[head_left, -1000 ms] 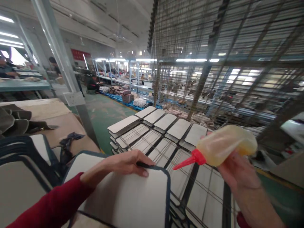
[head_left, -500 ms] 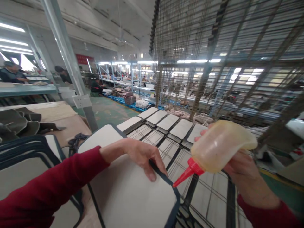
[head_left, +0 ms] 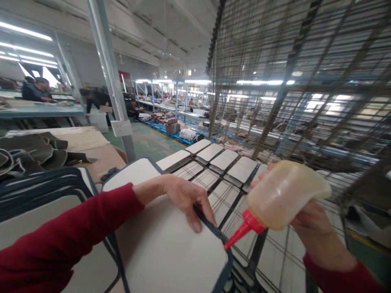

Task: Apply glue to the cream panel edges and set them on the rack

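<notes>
My left hand pinches the far edge of a white panel with a dark blue border, thumb on its white face and fingers over the edge. In my right hand is a translucent yellowish squeeze bottle, tipped downward. Its red nozzle points down and left, the tip at the panel's border near the right corner. Most of the right hand's fingers are hidden behind the bottle. What is inside the bottle I cannot make out.
Similar dark-edged panels are stacked at left, by dark fabric pieces on a table. White panels lie on a wire rack ahead; raised wire racks tower at right. A metal post stands left. People sit farther back.
The view has turned slightly left, so the background sits farther right. The nozzle tip has shifted a little along the panel's border toward me. Both hands keep their holds.
</notes>
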A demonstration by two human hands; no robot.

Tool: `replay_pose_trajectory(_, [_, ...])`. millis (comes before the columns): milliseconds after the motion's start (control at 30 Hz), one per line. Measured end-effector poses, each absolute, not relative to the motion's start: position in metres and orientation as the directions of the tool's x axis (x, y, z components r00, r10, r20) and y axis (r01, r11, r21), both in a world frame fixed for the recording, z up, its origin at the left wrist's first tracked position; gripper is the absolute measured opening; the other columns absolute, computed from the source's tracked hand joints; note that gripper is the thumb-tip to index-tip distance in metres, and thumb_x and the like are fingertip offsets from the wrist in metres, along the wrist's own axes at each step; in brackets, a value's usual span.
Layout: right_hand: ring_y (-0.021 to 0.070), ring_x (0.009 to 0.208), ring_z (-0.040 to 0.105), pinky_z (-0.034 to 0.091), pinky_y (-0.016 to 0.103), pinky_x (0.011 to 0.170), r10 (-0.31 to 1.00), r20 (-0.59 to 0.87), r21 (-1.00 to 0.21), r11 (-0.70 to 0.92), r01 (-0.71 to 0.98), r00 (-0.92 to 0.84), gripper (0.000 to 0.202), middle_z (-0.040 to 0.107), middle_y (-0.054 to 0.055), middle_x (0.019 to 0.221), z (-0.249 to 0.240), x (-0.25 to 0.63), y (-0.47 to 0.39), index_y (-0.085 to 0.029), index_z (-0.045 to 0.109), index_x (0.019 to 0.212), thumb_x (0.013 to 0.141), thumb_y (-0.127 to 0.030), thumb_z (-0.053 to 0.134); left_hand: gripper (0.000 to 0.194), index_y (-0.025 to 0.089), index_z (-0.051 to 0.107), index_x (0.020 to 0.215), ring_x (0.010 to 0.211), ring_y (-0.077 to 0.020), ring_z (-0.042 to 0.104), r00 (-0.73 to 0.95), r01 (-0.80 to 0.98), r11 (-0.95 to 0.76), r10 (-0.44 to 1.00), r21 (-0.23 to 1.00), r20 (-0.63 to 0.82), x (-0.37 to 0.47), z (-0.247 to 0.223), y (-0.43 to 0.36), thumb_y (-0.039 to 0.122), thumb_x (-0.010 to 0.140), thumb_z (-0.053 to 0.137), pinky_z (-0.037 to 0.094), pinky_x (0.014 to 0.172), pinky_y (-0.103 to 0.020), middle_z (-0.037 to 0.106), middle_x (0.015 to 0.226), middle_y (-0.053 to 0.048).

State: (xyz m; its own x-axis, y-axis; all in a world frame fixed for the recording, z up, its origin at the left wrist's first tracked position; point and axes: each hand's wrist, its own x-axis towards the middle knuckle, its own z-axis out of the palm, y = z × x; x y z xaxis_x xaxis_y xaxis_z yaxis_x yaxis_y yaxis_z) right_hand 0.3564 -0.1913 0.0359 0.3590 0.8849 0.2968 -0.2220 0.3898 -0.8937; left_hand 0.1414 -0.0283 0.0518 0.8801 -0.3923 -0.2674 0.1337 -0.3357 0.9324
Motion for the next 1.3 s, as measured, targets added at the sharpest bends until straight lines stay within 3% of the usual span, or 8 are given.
replay_pose_trajectory(133, [0.0247,0.082,0.068,0.057,0.037,0.073,0.858,0.347,-0.878,0.439,-0.19,0.38,0.061,0.071,0.003,0.091,0.034,0.353,-0.19,-0.029,0.068,0.099,0.044,-0.043,0.089,0.044,0.009,0.066,0.116,0.112,-0.0273,0.059,0.881,0.11,-0.35,-0.4,0.93,-0.255,0.134,0.052,-0.023,0.014,0.073,0.07,0.043,0.099,-0.031,0.069,0.113,-0.007])
replay_pose_trajectory(300, [0.027,0.085,0.067,0.056,0.041,0.074,0.858,0.369,-0.88,0.446,-0.163,0.357,0.058,0.071,0.005,0.096,0.027,0.358,-0.191,-0.03,0.066,0.103,0.05,-0.041,0.087,0.042,0.009,0.067,0.116,0.112,-0.0272,0.059,0.913,0.107,-0.358,-0.334,0.927,-0.234,0.123,0.054,-0.019,0.019,0.075,0.07,0.043,0.098,-0.029,0.069,0.113,-0.007])
replay_pose_trajectory(467, [0.0266,0.078,0.069,0.057,0.037,0.069,0.744,0.405,-0.852,0.519,-0.078,0.532,0.053,0.072,0.007,0.094,0.025,0.343,-0.197,-0.027,0.069,0.097,0.05,-0.045,0.086,0.045,0.01,0.066,0.117,0.111,-0.0276,0.059,0.941,0.104,-0.365,-0.264,0.925,-0.21,0.112,0.051,-0.011,0.028,0.076,0.07,0.043,0.098,-0.03,0.068,0.115,-0.008])
replay_pose_trajectory(633, [0.0275,0.077,0.069,0.057,0.042,0.075,0.647,0.451,-0.803,0.595,-0.036,0.615,0.05,0.072,0.005,0.093,0.025,0.333,-0.199,-0.031,0.07,0.097,0.051,-0.044,0.086,0.045,0.012,0.067,0.116,0.106,-0.0262,0.061,0.97,0.104,-0.338,-0.171,0.935,-0.17,0.104,0.05,-0.008,0.033,0.076,0.07,0.044,0.095,-0.03,0.069,0.112,-0.007])
replay_pose_trajectory(800, [0.0248,0.072,0.069,0.056,0.043,0.08,0.622,0.517,-0.777,0.63,0.017,0.588,0.04,0.072,0.005,0.09,0.017,0.332,-0.202,-0.033,0.069,0.099,0.061,-0.038,0.082,0.042,0.01,0.069,0.111,0.091,-0.0211,0.064,0.984,0.09,-0.318,-0.118,0.944,-0.133,0.101,0.049,-0.01,0.035,0.077,0.069,0.048,0.086,-0.026,0.072,0.1,-0.006])
replay_pose_trajectory(933, [0.0242,0.084,0.069,0.052,0.042,0.089,0.578,0.574,-0.725,0.688,0.032,0.581,0.048,0.072,0.004,0.095,0.015,0.334,-0.2,-0.033,0.066,0.107,0.062,-0.035,0.083,0.038,0.011,0.07,0.107,0.087,-0.0191,0.063,0.987,0.086,-0.287,-0.103,0.954,-0.12,0.1,0.047,-0.01,0.035,0.078,0.068,0.049,0.083,-0.025,0.072,0.096,-0.005])
replay_pose_trajectory(1300, [0.0192,0.069,0.069,0.056,0.021,0.056,0.637,0.522,-0.751,0.659,-0.05,0.568,0.029,0.072,0.004,0.074,0.004,0.33,-0.204,-0.029,0.072,0.089,0.062,-0.03,0.082,0.035,0.01,0.072,0.098,0.08,-0.0177,0.066,0.988,0.134,-0.156,-0.059,0.979,-0.145,0.099,0.03,-0.002,0.035,0.074,0.072,0.052,0.075,-0.022,0.073,0.09,-0.006])
